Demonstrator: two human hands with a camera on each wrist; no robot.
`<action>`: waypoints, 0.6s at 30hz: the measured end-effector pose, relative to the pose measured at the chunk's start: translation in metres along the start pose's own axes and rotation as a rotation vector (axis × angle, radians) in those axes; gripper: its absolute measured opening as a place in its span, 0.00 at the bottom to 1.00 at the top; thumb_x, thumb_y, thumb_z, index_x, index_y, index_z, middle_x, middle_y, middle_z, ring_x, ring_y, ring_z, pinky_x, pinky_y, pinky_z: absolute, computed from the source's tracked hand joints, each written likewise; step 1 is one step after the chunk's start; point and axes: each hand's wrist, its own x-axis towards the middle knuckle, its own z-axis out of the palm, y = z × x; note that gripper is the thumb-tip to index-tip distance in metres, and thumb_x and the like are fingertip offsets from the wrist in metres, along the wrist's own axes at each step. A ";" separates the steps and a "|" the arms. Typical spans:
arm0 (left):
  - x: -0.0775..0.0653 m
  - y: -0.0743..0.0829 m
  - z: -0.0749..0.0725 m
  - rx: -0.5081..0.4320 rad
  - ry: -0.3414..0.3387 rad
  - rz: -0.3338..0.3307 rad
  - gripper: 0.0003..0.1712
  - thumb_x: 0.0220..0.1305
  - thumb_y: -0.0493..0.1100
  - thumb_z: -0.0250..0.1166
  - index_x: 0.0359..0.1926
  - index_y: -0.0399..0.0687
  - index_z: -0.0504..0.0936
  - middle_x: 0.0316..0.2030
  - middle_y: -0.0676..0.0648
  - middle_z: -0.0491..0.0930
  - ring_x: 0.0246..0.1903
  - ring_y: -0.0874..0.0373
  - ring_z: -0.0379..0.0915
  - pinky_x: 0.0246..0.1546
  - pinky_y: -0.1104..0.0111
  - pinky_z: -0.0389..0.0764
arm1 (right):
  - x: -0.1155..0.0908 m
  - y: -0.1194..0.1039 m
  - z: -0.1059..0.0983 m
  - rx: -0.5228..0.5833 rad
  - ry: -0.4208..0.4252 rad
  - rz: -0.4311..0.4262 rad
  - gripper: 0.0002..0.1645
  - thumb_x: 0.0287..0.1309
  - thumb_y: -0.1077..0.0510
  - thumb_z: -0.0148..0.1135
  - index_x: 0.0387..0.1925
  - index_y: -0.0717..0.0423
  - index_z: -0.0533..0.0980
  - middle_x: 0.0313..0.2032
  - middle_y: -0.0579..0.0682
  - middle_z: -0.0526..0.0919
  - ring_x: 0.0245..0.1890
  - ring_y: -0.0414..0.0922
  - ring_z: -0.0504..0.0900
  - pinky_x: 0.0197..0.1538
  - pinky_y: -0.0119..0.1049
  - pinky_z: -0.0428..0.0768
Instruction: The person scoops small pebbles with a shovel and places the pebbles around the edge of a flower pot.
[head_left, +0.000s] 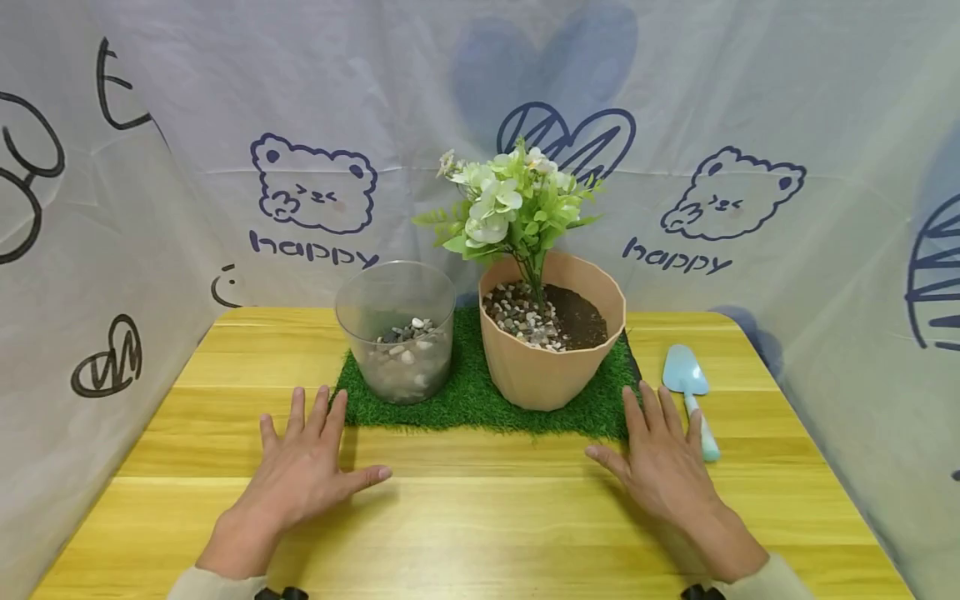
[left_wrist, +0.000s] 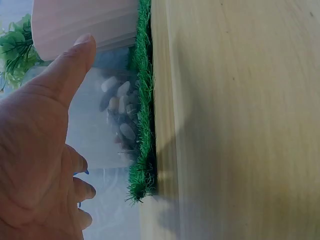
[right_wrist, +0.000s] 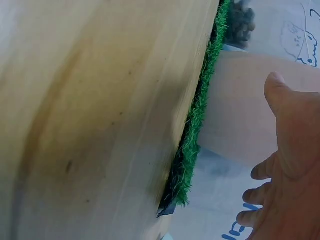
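Note:
Both hands are held out with fingers spread and nothing in them. In the head view, the left hand (head_left: 303,471) is nearest to a clear plastic pot (head_left: 360,367) partly filled with pebbles (head_left: 408,342). The right hand (head_left: 663,458) lies between a peach faceted flowerpot (head_left: 543,379) and a small trowel (head_left: 686,371) with a pale blue blade. Dark soil (head_left: 585,321) fills one side of the flowerpot and pebbles cover the other. White artificial flowers (head_left: 495,204) with green leaves stand upright in it. Each wrist view shows its hand apart from the pots.
Both pots stand on a green artificial grass mat (head_left: 465,417) towards the back of the wooden table (head_left: 480,533). A pale cloth (head_left: 420,100) with printed bears and hearts hangs behind and at the sides. The trowel lies just right of the mat.

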 end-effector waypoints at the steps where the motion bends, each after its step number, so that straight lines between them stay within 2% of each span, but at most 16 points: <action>1: 0.000 0.000 -0.001 -0.005 0.002 -0.003 0.73 0.58 0.84 0.61 0.84 0.38 0.48 0.83 0.29 0.41 0.81 0.25 0.27 0.69 0.19 0.25 | 0.000 0.000 0.000 0.004 0.007 -0.004 0.60 0.69 0.25 0.56 0.83 0.62 0.53 0.82 0.69 0.49 0.81 0.71 0.46 0.75 0.83 0.43; 5: 0.000 0.003 -0.008 -0.025 0.023 -0.015 0.69 0.63 0.81 0.59 0.84 0.36 0.49 0.82 0.28 0.43 0.80 0.24 0.30 0.71 0.20 0.30 | 0.000 -0.003 -0.001 0.028 0.063 -0.038 0.57 0.70 0.31 0.60 0.80 0.68 0.57 0.80 0.72 0.54 0.80 0.71 0.51 0.77 0.77 0.49; 10: 0.003 0.004 -0.021 -0.064 0.080 -0.022 0.62 0.70 0.75 0.58 0.82 0.32 0.51 0.80 0.24 0.49 0.79 0.23 0.38 0.75 0.25 0.43 | 0.000 -0.012 -0.004 0.111 0.160 -0.079 0.47 0.70 0.41 0.67 0.73 0.73 0.66 0.71 0.73 0.69 0.72 0.70 0.67 0.74 0.68 0.68; 13: 0.005 0.005 -0.029 -0.109 0.103 -0.025 0.56 0.74 0.68 0.60 0.81 0.29 0.52 0.79 0.23 0.51 0.78 0.22 0.42 0.78 0.30 0.48 | 0.001 -0.021 -0.006 0.165 0.208 -0.080 0.39 0.70 0.45 0.69 0.67 0.71 0.73 0.65 0.71 0.77 0.66 0.68 0.74 0.67 0.66 0.77; 18: 0.012 0.008 -0.042 -0.236 0.113 -0.057 0.50 0.78 0.64 0.57 0.80 0.30 0.57 0.77 0.24 0.57 0.77 0.24 0.50 0.77 0.33 0.55 | 0.006 -0.039 -0.008 0.229 0.255 -0.064 0.27 0.70 0.47 0.69 0.58 0.65 0.81 0.56 0.64 0.85 0.59 0.63 0.81 0.60 0.63 0.83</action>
